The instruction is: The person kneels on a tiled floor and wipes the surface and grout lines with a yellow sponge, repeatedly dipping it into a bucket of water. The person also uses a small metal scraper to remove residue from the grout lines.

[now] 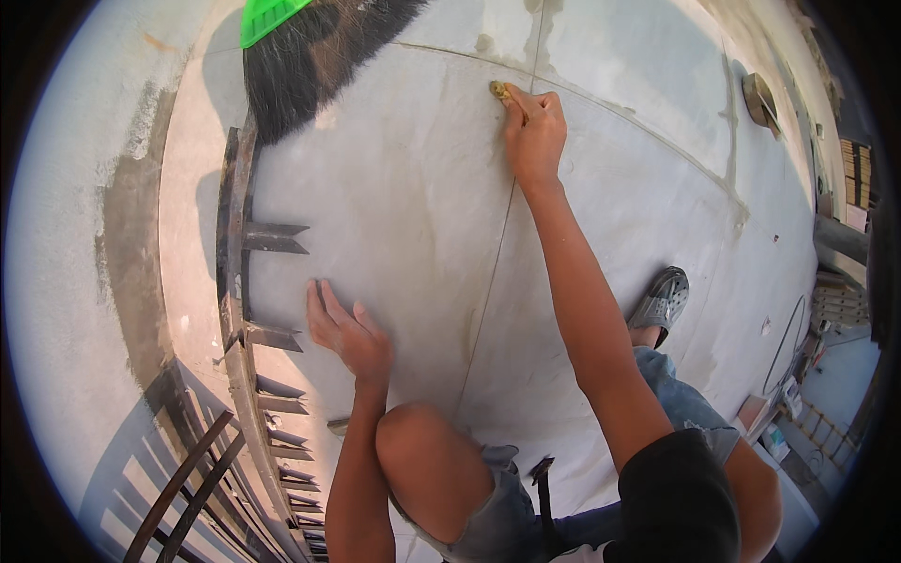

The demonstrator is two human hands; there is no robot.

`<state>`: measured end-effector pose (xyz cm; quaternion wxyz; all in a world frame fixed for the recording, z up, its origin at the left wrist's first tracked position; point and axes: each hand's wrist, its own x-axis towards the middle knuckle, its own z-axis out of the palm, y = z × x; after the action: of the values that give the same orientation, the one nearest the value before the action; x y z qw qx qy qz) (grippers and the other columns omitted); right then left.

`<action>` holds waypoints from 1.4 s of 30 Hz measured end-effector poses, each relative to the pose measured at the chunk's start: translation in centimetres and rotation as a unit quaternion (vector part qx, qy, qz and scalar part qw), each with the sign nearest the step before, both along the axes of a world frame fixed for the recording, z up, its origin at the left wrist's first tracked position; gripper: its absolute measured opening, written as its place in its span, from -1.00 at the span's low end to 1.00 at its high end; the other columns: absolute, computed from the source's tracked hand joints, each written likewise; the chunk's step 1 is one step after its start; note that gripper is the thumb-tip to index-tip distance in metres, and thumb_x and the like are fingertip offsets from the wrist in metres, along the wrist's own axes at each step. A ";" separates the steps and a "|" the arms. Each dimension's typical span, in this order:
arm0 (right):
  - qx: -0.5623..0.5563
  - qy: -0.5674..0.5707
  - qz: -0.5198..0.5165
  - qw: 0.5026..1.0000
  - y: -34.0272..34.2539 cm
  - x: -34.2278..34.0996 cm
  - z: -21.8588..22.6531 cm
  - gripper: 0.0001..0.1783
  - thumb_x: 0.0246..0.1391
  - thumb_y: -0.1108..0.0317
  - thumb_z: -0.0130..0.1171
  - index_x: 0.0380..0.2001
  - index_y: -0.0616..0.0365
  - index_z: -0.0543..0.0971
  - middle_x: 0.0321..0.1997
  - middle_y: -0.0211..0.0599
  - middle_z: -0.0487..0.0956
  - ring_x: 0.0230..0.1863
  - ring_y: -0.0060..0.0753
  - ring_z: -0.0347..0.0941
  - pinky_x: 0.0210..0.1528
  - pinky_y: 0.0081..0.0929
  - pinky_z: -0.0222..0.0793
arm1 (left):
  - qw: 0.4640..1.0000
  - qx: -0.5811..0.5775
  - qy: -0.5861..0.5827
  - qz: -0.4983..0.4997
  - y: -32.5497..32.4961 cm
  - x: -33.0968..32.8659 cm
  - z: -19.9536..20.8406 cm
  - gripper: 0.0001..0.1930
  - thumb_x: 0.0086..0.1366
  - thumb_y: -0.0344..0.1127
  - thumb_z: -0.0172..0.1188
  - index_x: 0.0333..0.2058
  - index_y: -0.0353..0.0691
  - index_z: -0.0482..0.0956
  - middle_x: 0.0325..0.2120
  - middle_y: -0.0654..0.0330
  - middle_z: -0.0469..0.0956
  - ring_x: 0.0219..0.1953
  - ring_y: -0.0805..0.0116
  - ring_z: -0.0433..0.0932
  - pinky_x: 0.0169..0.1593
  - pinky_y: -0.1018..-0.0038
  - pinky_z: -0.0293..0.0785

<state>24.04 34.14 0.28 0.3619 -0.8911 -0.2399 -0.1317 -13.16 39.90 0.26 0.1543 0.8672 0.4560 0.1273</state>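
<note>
My right hand (537, 136) reaches far forward, its fingers closed on a small yellow-brown piece (498, 90) that looks like a sponge scrap. Its exact kind is too small to tell. It is at the joint between large grey floor tiles (404, 206), close to where several joint lines meet. Damp-looking smears (486, 45) mark the tiles around there. My left hand (349, 330) has its fingers stretched out and holds nothing. It hovers over or rests on the tile beside the metal railing (236, 310); contact is hard to tell.
Dark pointed bars stick out from the railing along the left. A broom (314, 66) with black bristles and a green head is at the upper left. Toward the right lies a round container (758, 103). My shoe (663, 298) stands on the tiles; a thin cable (786, 352) lies beyond it.
</note>
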 end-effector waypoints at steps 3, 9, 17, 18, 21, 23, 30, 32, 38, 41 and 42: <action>-0.012 0.028 0.006 1.000 0.2 -3.1 0.2 -0.74 0.23 0.55 0.37 -0.04 0.10 0.83 -0.32 -0.28 0.53 -0.34 -0.33 0.49 -0.28 -0.32 0.50 | 1.000 0.001 0.001 0.003 0.1 0.1 -0.1 -0.36 0.52 -0.28 0.04 0.49 -0.38 0.23 0.51 -0.22 0.18 0.52 -0.25 0.17 0.49 -0.19 0.01; -0.021 0.036 0.057 0.998 -1.5 -4.0 -0.3 -0.72 0.19 0.55 0.39 -0.06 0.04 0.83 -0.29 -0.25 0.54 -0.27 -0.22 0.55 -0.26 -0.26 0.55 | 1.000 0.002 -0.005 0.003 0.2 0.4 0.3 -0.36 0.50 -0.31 0.06 0.48 -0.40 0.24 0.51 -0.22 0.18 0.51 -0.26 0.17 0.49 -0.19 0.01; -0.018 0.093 0.059 0.994 -3.0 -4.6 0.5 -0.71 0.19 0.58 0.37 -0.04 0.11 0.83 -0.30 -0.20 0.59 -0.30 -0.26 0.55 -0.22 -0.32 0.55 | 1.000 0.004 -0.004 0.010 0.5 -0.4 0.1 -0.35 0.49 -0.31 0.07 0.48 -0.41 0.22 0.51 -0.22 0.17 0.51 -0.27 0.16 0.49 -0.20 0.01; -0.012 0.086 0.051 0.995 -2.3 -4.2 0.5 -0.71 0.19 0.57 0.38 -0.04 0.10 0.84 -0.30 -0.19 0.59 -0.29 -0.25 0.56 -0.22 -0.31 0.56 | 1.000 0.001 -0.002 0.010 0.3 -0.1 0.2 -0.35 0.50 -0.30 0.07 0.48 -0.41 0.22 0.51 -0.22 0.17 0.51 -0.27 0.16 0.49 -0.20 0.02; -0.006 0.051 0.046 0.998 3.4 -1.7 -0.1 -0.73 0.20 0.54 0.39 -0.05 0.08 0.84 -0.27 -0.14 0.60 -0.26 -0.18 0.58 -0.20 -0.28 0.57 | 1.000 0.005 0.004 0.013 -0.2 0.3 -0.1 -0.36 0.52 -0.27 0.06 0.49 -0.40 0.22 0.51 -0.21 0.18 0.52 -0.26 0.17 0.49 -0.21 0.03; -0.003 0.025 0.079 0.997 8.4 -0.2 -0.5 -0.75 0.21 0.50 0.38 -0.06 0.06 0.84 -0.25 -0.12 0.59 -0.21 -0.12 0.60 -0.16 -0.24 0.58 | 1.000 0.013 -0.003 0.013 -0.1 0.7 -0.5 -0.36 0.54 -0.24 0.04 0.49 -0.39 0.22 0.51 -0.20 0.18 0.52 -0.25 0.18 0.49 -0.21 0.04; -0.026 0.058 0.006 0.998 -2.7 5.9 0.1 -0.72 0.28 0.45 0.32 0.01 0.00 0.84 -0.25 -0.16 0.64 -0.20 -0.13 0.56 -0.12 -0.18 0.58 | 1.000 0.026 -0.002 0.012 0.4 -0.2 0.0 -0.38 0.59 -0.21 0.00 0.51 -0.36 0.20 0.51 -0.20 0.19 0.53 -0.21 0.18 0.50 -0.20 0.03; -0.052 0.048 -0.051 0.996 -4.2 6.2 -0.6 -0.73 0.27 0.45 0.32 0.00 0.05 0.83 -0.27 -0.13 0.64 -0.23 -0.14 0.56 -0.15 -0.21 0.58 | 1.000 0.013 0.003 0.007 -0.2 -0.1 -0.1 -0.38 0.59 -0.21 0.00 0.51 -0.35 0.20 0.51 -0.20 0.19 0.53 -0.21 0.18 0.50 -0.20 0.04; 0.021 0.028 0.137 0.990 11.9 -3.1 -1.2 -0.79 0.27 0.43 0.35 -0.06 0.00 0.82 -0.30 -0.15 0.54 -0.23 -0.14 0.56 -0.17 -0.20 0.57 | 1.000 0.024 -0.010 0.017 0.0 0.2 -0.4 -0.36 0.57 -0.24 0.04 0.52 -0.35 0.19 0.52 -0.19 0.18 0.53 -0.21 0.17 0.50 -0.18 0.03; 0.042 0.057 0.204 0.976 12.3 -7.0 -0.9 -0.79 0.27 0.46 0.33 -0.08 0.03 0.81 -0.28 -0.18 0.53 -0.24 -0.16 0.54 -0.22 -0.23 0.54 | 1.000 0.014 -0.008 0.021 0.2 -0.1 -0.3 -0.35 0.55 -0.27 0.07 0.52 -0.34 0.20 0.52 -0.17 0.18 0.54 -0.21 0.15 0.51 -0.17 0.01; 0.047 0.072 0.201 0.976 10.2 -7.9 -0.5 -0.79 0.25 0.49 0.33 -0.09 0.05 0.81 -0.27 -0.19 0.52 -0.23 -0.16 0.53 -0.22 -0.23 0.54 | 1.000 0.010 -0.001 0.025 0.3 -0.1 -0.2 -0.35 0.54 -0.28 0.07 0.52 -0.34 0.20 0.52 -0.17 0.18 0.54 -0.21 0.15 0.52 -0.16 0.01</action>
<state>16.17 44.37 -0.21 0.4384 -0.8140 -0.3812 -0.0030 -13.30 40.20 0.05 0.1428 0.8569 0.4761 0.1367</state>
